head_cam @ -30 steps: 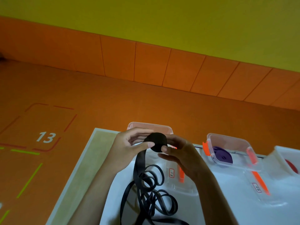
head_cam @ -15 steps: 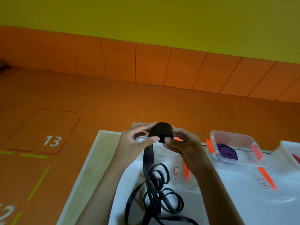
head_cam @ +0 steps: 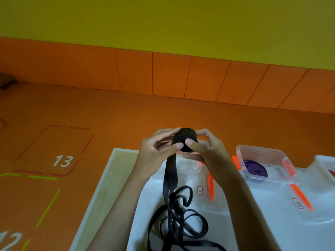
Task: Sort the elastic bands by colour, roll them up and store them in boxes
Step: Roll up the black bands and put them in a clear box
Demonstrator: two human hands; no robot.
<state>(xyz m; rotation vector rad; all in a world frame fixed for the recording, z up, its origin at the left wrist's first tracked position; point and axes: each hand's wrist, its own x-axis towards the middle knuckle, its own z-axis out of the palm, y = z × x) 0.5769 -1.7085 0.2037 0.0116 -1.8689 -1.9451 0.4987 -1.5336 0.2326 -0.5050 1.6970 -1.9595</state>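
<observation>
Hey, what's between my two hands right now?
The rolled-up black elastic band, pinched by the fingers of the left hand and the right hand. Its loose tail hangs down to the table. The head view shows this.

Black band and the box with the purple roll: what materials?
Band: looks like woven elastic fabric, matte black. It winds into a tight roll, and its loose end falls in limp, flat loops. The weave is too blurred to confirm. Box: likely clear, glossy hard plastic. Its walls are see-through, with orange clips.
</observation>
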